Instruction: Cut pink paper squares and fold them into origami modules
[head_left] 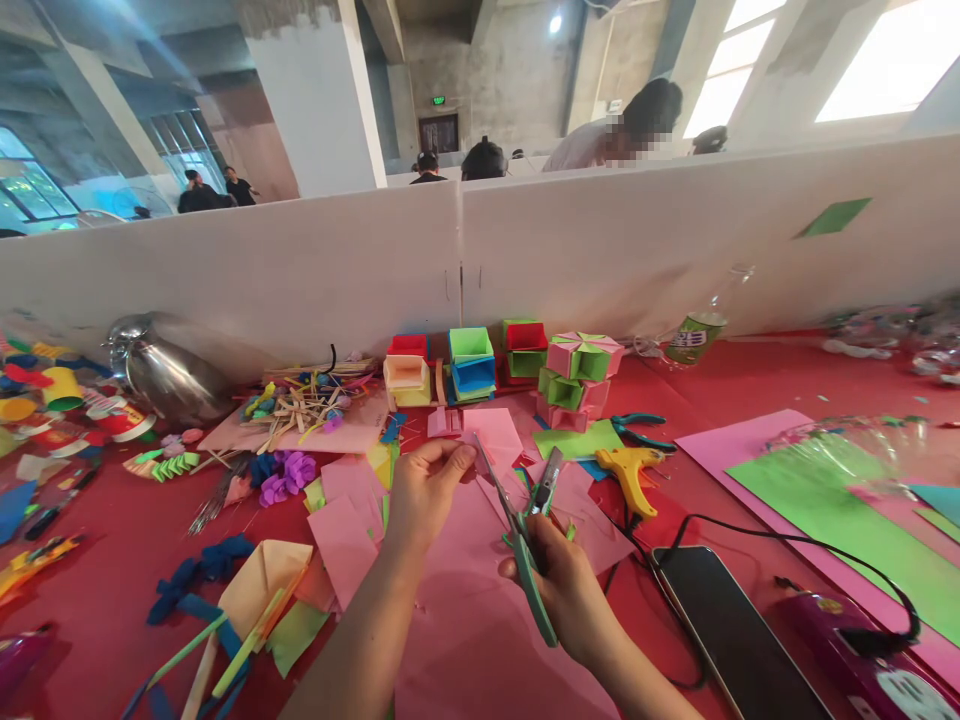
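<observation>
My right hand [562, 585] is closed around the green handles of a pair of scissors [531, 575], whose blades point up and left. Thumb and fingertips of my left hand [427, 485] are pinched together close to the scissor tips; what they hold is too small to make out. Beneath both hands lies a large pink paper sheet [480, 620]. Smaller pink paper pieces [345, 535] are scattered around it. Just beyond my right fingers rests a utility knife [546, 482]. Folded paper boxes stand farther back, among them a pink and green stack [577, 385].
Right of my hands are a yellow glue gun [630, 478], pliers [643, 432], a phone [731, 630] and a purple power strip [862, 650] with a black cable. A metal jug [169, 370] leans at back left. A white partition [300, 270] bounds the table.
</observation>
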